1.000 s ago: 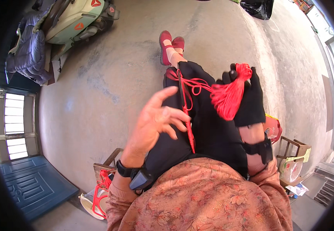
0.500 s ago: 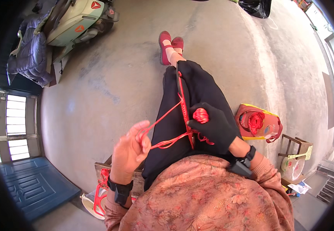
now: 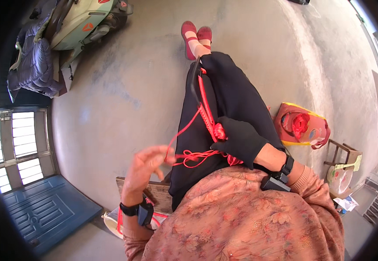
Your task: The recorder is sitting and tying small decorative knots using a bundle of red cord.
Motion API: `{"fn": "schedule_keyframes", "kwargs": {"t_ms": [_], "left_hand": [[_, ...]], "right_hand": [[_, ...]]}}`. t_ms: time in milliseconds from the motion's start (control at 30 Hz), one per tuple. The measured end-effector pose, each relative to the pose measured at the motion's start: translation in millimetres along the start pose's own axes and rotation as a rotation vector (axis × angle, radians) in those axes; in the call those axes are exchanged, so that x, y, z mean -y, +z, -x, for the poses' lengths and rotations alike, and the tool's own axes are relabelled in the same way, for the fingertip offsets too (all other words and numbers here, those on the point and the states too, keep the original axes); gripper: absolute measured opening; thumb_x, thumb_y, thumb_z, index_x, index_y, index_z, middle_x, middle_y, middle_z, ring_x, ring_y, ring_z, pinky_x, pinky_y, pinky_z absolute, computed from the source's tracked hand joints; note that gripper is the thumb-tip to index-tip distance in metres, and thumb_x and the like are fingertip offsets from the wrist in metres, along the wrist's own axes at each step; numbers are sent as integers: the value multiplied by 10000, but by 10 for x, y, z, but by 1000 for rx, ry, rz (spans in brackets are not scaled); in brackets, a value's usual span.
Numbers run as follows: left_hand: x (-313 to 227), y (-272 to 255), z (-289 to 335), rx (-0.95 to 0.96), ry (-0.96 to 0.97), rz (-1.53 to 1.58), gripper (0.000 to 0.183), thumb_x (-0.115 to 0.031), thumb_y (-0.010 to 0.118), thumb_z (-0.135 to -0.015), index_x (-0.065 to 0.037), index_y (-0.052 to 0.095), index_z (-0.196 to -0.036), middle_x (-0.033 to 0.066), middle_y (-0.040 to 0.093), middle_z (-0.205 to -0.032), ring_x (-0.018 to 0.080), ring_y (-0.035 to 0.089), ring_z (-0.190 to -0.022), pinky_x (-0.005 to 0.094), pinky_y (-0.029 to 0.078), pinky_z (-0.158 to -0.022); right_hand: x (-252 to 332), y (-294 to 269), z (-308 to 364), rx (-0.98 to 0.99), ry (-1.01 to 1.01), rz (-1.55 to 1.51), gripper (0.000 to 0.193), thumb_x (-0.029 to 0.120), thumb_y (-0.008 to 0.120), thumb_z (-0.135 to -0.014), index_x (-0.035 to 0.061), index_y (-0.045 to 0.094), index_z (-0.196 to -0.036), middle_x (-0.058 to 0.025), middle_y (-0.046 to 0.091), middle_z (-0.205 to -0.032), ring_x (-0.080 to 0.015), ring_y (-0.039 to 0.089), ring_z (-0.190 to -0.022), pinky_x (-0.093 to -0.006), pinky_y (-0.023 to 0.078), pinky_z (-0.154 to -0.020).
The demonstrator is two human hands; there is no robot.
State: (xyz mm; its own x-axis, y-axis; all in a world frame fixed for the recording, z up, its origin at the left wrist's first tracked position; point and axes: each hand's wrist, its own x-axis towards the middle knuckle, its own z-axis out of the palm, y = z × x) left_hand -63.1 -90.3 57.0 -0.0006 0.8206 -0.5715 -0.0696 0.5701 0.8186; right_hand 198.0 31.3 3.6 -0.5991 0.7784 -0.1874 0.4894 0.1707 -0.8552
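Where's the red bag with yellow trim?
Right side of the head view: the red bag is right of the black-gloved right hand, pictured above the brown wooden frame.

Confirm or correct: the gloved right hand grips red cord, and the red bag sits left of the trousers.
Wrong side: the head view shows the red bag right of the black trousers. The gloved right hand does grip red cord.

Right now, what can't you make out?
All in the head view:
- Left hand: fingers blurred, so exact grip on the red cord is unclear.
- Red cord bundle: middle hidden by the black-gloved right hand.
- Wooden furniture: partly behind the left arm and floral top; kind unclear.
- Motor scooter: cut off by the top edge.
- Black thing: nearly all cut off there too.
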Motion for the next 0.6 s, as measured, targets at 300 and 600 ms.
{"fn": "schedule_keyframes", "kwargs": {"t_ms": [300,600], "left_hand": [[-94,284,-925,-57,235,288,316,-178,597,-952,27,605,-1192,48,617,-842,88,556,-641,210,447,-498],[213,424,-845,-91,182,197,277,-189,603,-954,28,603,-1127,-5,537,-657,57,452,-494,211,408,-453]], "right_hand": [[-20,195,-118,165,-139,146,595,239,759,-739,30,487,-1225,-174,641,-911,-371,636,-812,-420,520,-708],[-105,248,-94,139,-175,155,546,227,738,-757,16,497,-1200,-179,637,-886,-357,637,-778,-420,519,-673]]}}
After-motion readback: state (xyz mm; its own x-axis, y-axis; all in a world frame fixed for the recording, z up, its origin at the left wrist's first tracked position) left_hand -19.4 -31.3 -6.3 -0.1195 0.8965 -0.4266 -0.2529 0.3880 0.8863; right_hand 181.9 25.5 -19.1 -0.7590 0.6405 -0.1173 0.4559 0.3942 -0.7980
